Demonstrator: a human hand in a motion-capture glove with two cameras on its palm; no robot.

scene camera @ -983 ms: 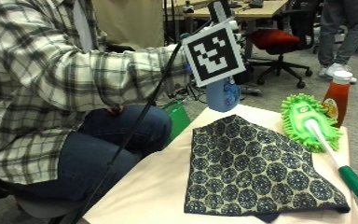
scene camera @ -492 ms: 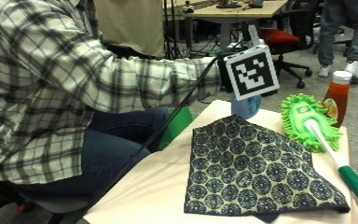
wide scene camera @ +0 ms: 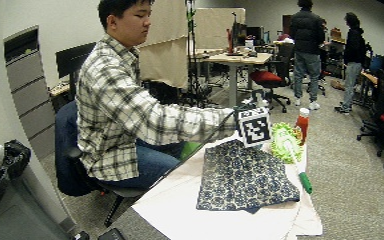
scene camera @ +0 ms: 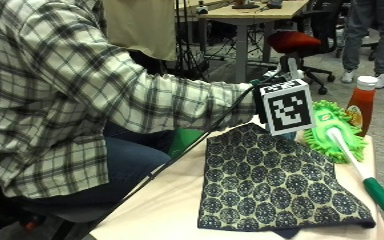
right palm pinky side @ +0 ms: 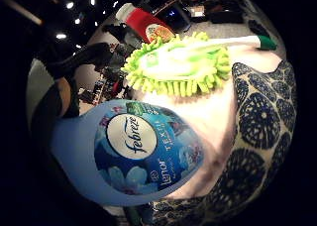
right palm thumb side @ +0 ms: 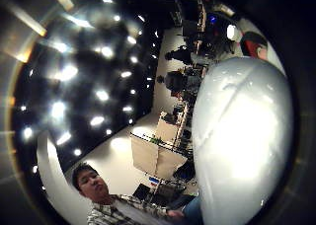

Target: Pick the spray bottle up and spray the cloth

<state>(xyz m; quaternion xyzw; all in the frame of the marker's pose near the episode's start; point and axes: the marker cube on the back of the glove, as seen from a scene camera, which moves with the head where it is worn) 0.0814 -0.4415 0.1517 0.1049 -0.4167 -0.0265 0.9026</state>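
Observation:
A dark blue patterned cloth [scene camera: 272,185] lies spread on the pale table [scene camera: 159,210]. My gloved right hand [scene camera: 259,102] hovers over the cloth's far edge and grips the blue spray bottle [right palm pinky side: 133,151]. In the outside view the bottle is almost wholly hidden behind the hand's gear. Its labelled body fills much of the little finger side palm view, above the cloth [right palm pinky side: 257,122] and bare table. Its pale upper part [right palm thumb side: 242,136] looms close in the thumb side palm view. The nozzle and trigger do not show.
A green fluffy duster [scene camera: 328,131] with a white and green handle lies along the cloth's right side. A red sauce bottle [scene camera: 362,102] stands at the table's far right corner. The table's left edge runs beside the person's lap.
My hand has carried the spray bottle to the right and slightly down, from the table's far left corner to over the cloth's far edge. Cloth, duster and sauce bottle have stayed put.

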